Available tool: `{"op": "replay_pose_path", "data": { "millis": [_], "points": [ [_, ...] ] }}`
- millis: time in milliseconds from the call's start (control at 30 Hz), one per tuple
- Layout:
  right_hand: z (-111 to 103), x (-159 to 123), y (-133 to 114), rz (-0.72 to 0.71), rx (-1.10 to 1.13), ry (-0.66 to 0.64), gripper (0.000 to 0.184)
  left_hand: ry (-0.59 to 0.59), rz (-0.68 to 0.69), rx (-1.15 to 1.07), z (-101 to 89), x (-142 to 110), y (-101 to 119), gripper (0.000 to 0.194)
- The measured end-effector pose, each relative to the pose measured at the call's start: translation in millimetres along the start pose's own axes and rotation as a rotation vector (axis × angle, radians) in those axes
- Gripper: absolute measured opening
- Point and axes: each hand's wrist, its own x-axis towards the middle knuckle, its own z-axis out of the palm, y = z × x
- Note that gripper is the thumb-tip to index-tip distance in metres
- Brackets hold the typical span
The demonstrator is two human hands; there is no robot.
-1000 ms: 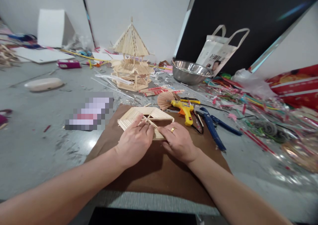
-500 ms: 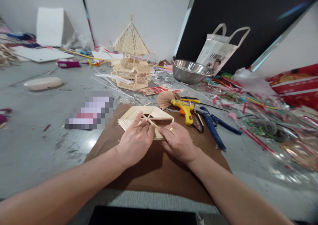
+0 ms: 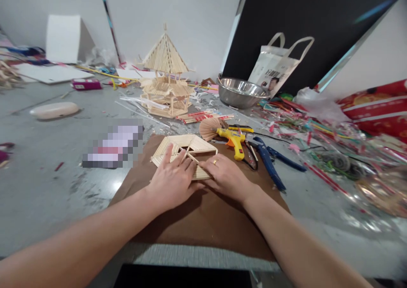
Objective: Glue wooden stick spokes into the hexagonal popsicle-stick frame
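A flat, many-sided panel of thin wooden sticks (image 3: 203, 145) lies on a brown mat (image 3: 197, 228), with crossing sticks over gaps in its middle. My left hand (image 3: 174, 178) rests on the panel's near left part, fingers stretched and the index spread apart from the others. From the right, my right hand (image 3: 228, 176), with a ring on one finger, has its fingertips closed on the end of a thin wooden stick (image 3: 193, 157) that slants to the panel's centre. Both hands partly cover the panel's near edge, and the thumbs nearly meet there.
Right of the panel lie a yellow glue gun (image 3: 233, 143) and blue-handled pliers (image 3: 270, 165). Behind stand a wooden-stick pagoda model (image 3: 167, 59) and a metal bowl (image 3: 243, 94). A blurred-out phone (image 3: 116, 146) lies at left. Scraps and wrappers (image 3: 318, 131) cover the right side.
My left hand has shifted slightly left and its fingers have spread, with the thumb now reaching toward my right hand. The right hand keeps its grip; the view has shifted a little.
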Motion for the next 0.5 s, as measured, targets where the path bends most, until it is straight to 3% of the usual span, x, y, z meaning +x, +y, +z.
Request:
{"op": "replay_pose_path", "data": {
  "millis": [100, 167, 267, 367, 500],
  "points": [
    [-6, 0, 2, 0.009, 0.126, -0.073, 0.046, -0.068, -0.027, -0.108, -5.8, 4, -10, 0.036],
    [-9, 0, 3, 0.054, 0.196, -0.087, 0.039, -0.115, -0.036, -0.16, -7.1, 7, -21, 0.031],
    [-9, -1, 4, 0.133, 0.292, -0.051, 0.021, -0.075, -0.087, -0.159, -4.5, 10, -36, 0.03],
    [-6, -1, 5, 0.183, 0.343, -0.02, 0.016, -0.077, -0.115, -0.135, 0.8, 10, -45, 0.03],
    [-3, -2, 5, 0.164, 0.346, -0.029, 0.017, -0.229, -0.093, -0.148, 7.4, 4, -46, 0.051]
  ]
}}
